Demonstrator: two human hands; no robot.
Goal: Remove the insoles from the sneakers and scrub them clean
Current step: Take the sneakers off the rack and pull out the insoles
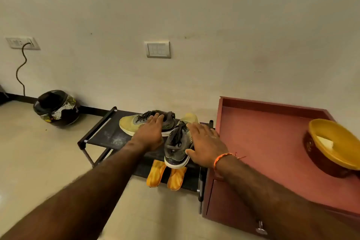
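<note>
Head view, start of the insole task. My left hand point(151, 131) lies flat on the far sneaker point(145, 122), fingers straight and pressed together across its laces, gripping nothing. My right hand point(203, 142) rests against the right flank of the near sneaker point(177, 145), fingers straight and slightly spread, thumb alongside the heel; whether the thumb hooks the collar I cannot tell.

Both shoes sit on the top tier of a black shoe rack point(103, 134), the far one lying left to right, the near one pointing away from me with its heel overhanging the near edge. I judge that both palms are placed to steady the pair before lifting, since neither hand has closed. The insoles are not visible and presumably lie inside the shoes.

On the tier below, a pair of orange slippers point(165, 175) pokes out. Right of the rack stands a red cabinet point(263, 142) carrying a yellow bowl point(335, 142); a helmet point(56, 108) rests on the floor at far left.
</note>
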